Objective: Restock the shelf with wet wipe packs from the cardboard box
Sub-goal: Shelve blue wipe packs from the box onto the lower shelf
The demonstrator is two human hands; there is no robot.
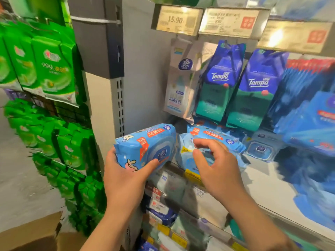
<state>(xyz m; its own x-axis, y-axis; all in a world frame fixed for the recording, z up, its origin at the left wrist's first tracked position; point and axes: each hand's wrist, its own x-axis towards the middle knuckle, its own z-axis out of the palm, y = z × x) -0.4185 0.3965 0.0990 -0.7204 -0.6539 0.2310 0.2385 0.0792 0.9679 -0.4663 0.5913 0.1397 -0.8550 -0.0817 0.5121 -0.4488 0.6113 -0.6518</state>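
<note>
- We look down at two bare hands in front of a shop shelf (pixel 261 180) stocked with blue wipes.
- Our left hand (pixel 125 178) holds a blue pack of wet wipes (pixel 145 145) from below, thumb curled up over its front face, a firm grip.
- That pack hangs in the air just left of the shelf's front edge, its long axis running left to right.
- Our right hand (pixel 215 169) hovers with fingers loosely curled and holding nothing, over a second blue pack (pixel 188 153) already lying on the shelf.
- The open slot appears to be at the shelf's far left, beside the grey upright post (pixel 117 105) (a tight edge to clear).
- Hanging bags (pixel 219 84) crowd the space above.
- A cardboard box (pixel 30 232) sits low on our left.
</note>
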